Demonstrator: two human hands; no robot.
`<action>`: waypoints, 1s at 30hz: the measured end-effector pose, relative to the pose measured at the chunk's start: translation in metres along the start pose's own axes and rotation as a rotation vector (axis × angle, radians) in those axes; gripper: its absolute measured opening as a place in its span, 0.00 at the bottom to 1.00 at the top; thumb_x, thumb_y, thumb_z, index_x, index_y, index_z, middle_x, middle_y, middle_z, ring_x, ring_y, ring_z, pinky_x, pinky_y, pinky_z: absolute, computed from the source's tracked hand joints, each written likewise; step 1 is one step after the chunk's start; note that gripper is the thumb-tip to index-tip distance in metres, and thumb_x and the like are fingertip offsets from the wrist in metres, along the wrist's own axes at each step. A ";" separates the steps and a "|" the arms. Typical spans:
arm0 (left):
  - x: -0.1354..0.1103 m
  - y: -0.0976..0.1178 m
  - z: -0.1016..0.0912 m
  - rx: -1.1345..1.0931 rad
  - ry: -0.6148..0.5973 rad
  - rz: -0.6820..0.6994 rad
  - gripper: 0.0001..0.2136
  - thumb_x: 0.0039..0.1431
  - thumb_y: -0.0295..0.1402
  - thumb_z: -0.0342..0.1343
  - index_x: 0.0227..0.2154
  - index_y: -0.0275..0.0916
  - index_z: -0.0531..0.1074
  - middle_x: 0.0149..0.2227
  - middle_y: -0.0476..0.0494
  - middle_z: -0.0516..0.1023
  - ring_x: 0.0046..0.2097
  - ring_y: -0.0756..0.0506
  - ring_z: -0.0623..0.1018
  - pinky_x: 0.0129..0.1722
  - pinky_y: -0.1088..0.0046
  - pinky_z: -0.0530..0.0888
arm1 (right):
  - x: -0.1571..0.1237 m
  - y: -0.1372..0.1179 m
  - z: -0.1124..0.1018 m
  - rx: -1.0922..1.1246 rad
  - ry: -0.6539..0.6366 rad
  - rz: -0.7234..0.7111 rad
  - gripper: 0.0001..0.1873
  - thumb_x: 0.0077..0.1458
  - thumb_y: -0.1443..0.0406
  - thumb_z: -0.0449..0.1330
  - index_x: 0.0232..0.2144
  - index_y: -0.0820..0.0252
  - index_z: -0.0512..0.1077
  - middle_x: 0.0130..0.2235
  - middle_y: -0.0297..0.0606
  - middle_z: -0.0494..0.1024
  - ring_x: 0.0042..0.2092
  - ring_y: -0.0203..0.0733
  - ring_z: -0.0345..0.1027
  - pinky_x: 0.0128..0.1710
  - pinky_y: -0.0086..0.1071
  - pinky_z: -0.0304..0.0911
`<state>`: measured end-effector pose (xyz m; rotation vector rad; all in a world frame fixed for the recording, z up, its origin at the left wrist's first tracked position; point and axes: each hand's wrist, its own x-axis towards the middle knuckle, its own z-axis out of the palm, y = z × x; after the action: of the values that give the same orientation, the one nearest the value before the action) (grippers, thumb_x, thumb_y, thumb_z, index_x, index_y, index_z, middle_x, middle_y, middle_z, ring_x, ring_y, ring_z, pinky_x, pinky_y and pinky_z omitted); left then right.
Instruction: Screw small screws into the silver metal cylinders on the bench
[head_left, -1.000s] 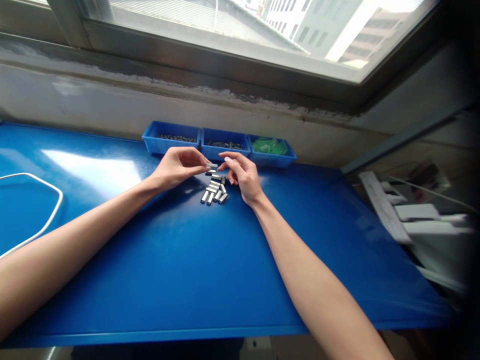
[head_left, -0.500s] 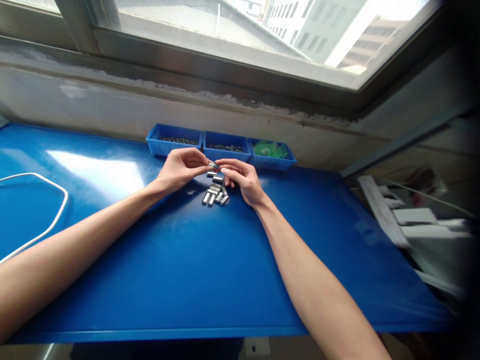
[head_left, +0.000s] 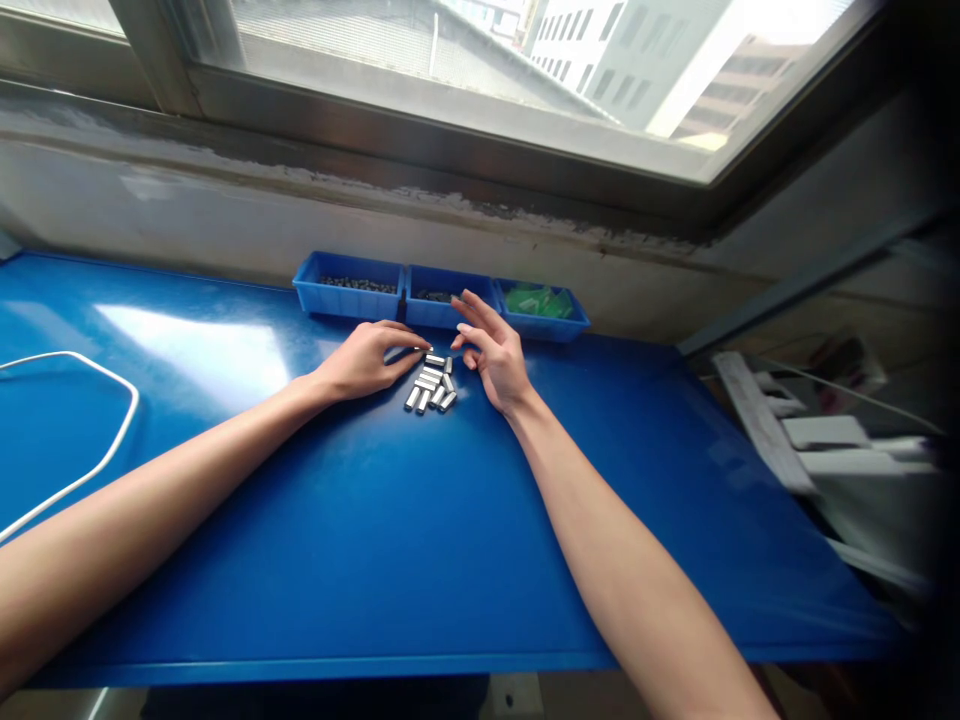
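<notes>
Several small silver metal blocks (head_left: 431, 385) lie in a cluster on the blue table (head_left: 390, 520). My left hand (head_left: 367, 362) rests low on the table just left of the cluster, its fingers stretched flat, the fingertips at the topmost block. My right hand (head_left: 491, 352) hovers just right of the cluster, fingers spread and raised, nothing in it.
Three blue bins stand in a row at the wall: the left bin (head_left: 349, 285) and middle bin (head_left: 442, 296) hold small dark parts, the right bin (head_left: 541, 304) holds green bags. A white cable (head_left: 90, 460) loops at the left. White and grey pieces (head_left: 810, 440) lie past the table's right edge.
Both hands held a silver block between them above the cluster. Now the left hand has dropped flat to the table by the blocks and the right hand has opened and lifted away.
</notes>
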<state>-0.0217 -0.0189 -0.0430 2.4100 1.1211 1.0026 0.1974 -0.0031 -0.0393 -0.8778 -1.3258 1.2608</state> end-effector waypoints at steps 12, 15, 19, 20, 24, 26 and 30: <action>-0.002 0.002 -0.001 -0.147 0.107 -0.033 0.12 0.61 0.38 0.62 0.42 0.36 0.82 0.41 0.41 0.85 0.40 0.44 0.84 0.44 0.71 0.79 | -0.003 0.000 0.001 -0.019 -0.036 -0.015 0.15 0.52 0.58 0.65 0.42 0.57 0.79 0.43 0.40 0.83 0.27 0.31 0.65 0.24 0.28 0.57; -0.001 0.005 -0.003 -0.372 0.117 -0.152 0.18 0.58 0.44 0.65 0.44 0.35 0.81 0.40 0.39 0.85 0.41 0.42 0.85 0.44 0.69 0.80 | -0.004 0.000 0.004 -0.055 -0.052 -0.025 0.13 0.53 0.59 0.64 0.40 0.59 0.79 0.37 0.38 0.83 0.27 0.32 0.65 0.26 0.29 0.59; 0.001 0.005 -0.006 -0.584 0.127 -0.291 0.25 0.55 0.50 0.67 0.46 0.34 0.79 0.35 0.38 0.85 0.39 0.40 0.85 0.42 0.67 0.81 | -0.007 0.000 0.007 -0.150 -0.109 -0.041 0.14 0.54 0.59 0.64 0.41 0.59 0.79 0.36 0.37 0.83 0.27 0.33 0.66 0.26 0.29 0.58; 0.001 0.005 -0.006 -0.612 0.129 -0.302 0.26 0.53 0.50 0.69 0.46 0.34 0.79 0.36 0.37 0.85 0.39 0.40 0.85 0.43 0.66 0.81 | -0.008 -0.001 0.008 -0.163 -0.128 -0.038 0.15 0.54 0.59 0.65 0.42 0.59 0.79 0.36 0.37 0.83 0.27 0.33 0.66 0.26 0.29 0.59; 0.000 0.003 -0.006 -0.698 0.138 -0.311 0.28 0.46 0.46 0.74 0.47 0.34 0.79 0.42 0.36 0.85 0.45 0.38 0.85 0.49 0.64 0.82 | -0.010 -0.002 0.008 -0.168 -0.185 -0.017 0.19 0.53 0.59 0.66 0.47 0.57 0.78 0.37 0.35 0.82 0.28 0.33 0.67 0.29 0.30 0.63; 0.000 0.003 -0.005 -0.707 0.145 -0.324 0.28 0.43 0.45 0.75 0.46 0.34 0.79 0.42 0.36 0.85 0.45 0.38 0.85 0.49 0.63 0.82 | -0.010 -0.003 0.008 -0.158 -0.196 -0.015 0.19 0.53 0.59 0.66 0.47 0.57 0.79 0.38 0.36 0.81 0.29 0.33 0.68 0.30 0.30 0.64; -0.001 0.004 -0.004 -0.727 0.195 -0.358 0.26 0.41 0.43 0.76 0.42 0.33 0.80 0.43 0.36 0.85 0.46 0.37 0.85 0.50 0.62 0.82 | -0.010 -0.004 0.007 -0.168 -0.201 -0.024 0.18 0.51 0.59 0.67 0.45 0.59 0.80 0.39 0.37 0.81 0.32 0.35 0.69 0.32 0.30 0.64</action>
<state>-0.0229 -0.0223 -0.0389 1.5114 0.9706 1.2579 0.1926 -0.0149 -0.0361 -0.8651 -1.6155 1.2572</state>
